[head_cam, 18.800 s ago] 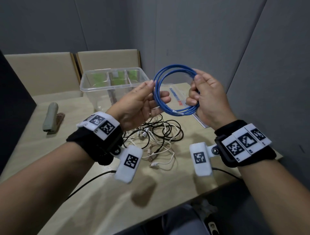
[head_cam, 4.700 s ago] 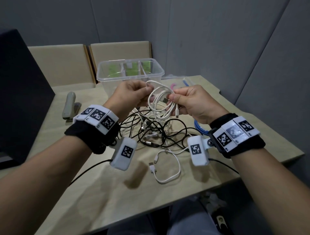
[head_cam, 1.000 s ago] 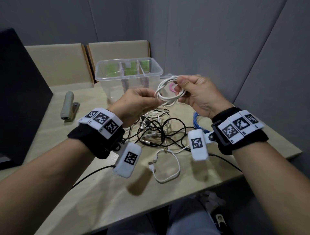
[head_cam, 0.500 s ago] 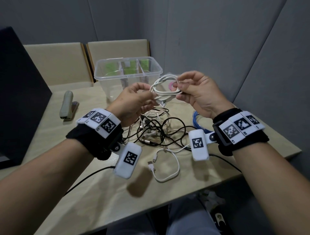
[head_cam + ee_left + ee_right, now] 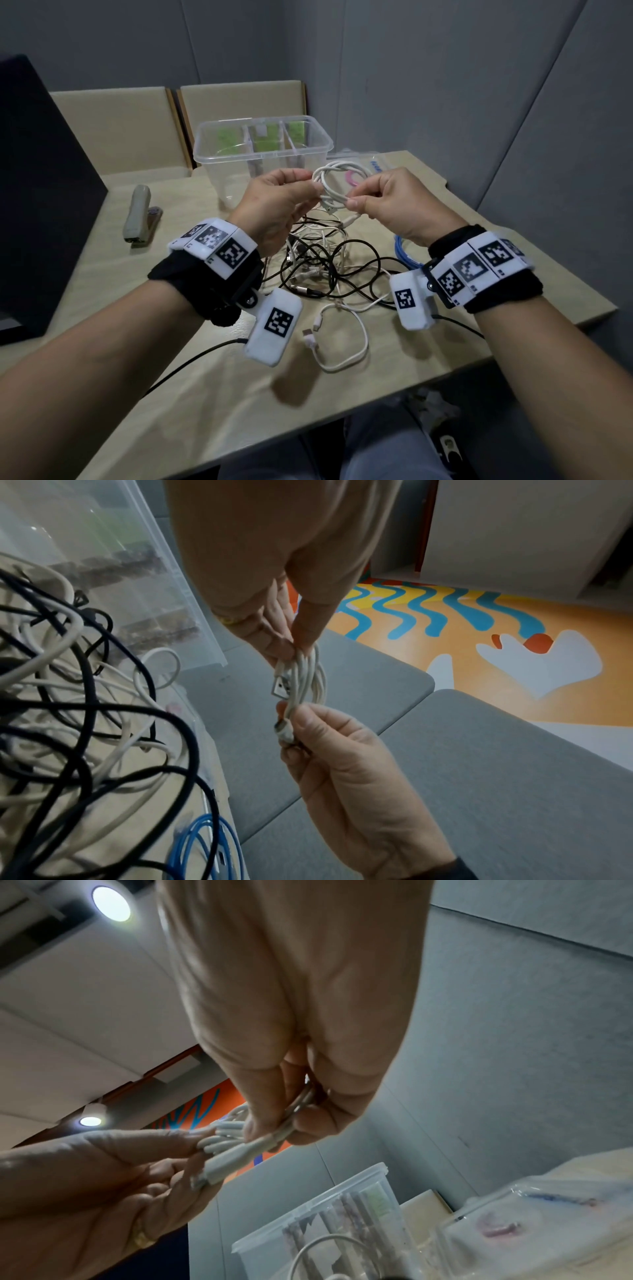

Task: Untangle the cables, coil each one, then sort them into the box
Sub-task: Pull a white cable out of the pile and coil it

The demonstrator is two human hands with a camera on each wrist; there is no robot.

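Note:
A small white cable coil [image 5: 337,181] hangs in the air in front of the clear divided box [image 5: 262,150]. My left hand [image 5: 317,190] pinches its left side, and my right hand [image 5: 352,204] pinches the lower strands beside the USB plug. In the left wrist view the bunched coil [image 5: 304,674] runs from my left fingertips [image 5: 291,639] down to my right thumb. The right wrist view has the white cable coil [image 5: 236,1139] between both hands. A tangle of black and white cables [image 5: 325,263] lies on the table below. A blue coil [image 5: 406,255] lies by my right wrist.
A loose white cable [image 5: 339,335] lies near the table's front edge. A stapler [image 5: 138,216] rests at the left, and a black monitor [image 5: 34,205] stands beyond it. A clear plastic bag [image 5: 373,164] lies to the right of the box. Grey walls close in at the back and right.
Both hands came down a little and closer together. My right hand shifted from the coil's top to its lower strands near the plug, and the coil turned more upright.

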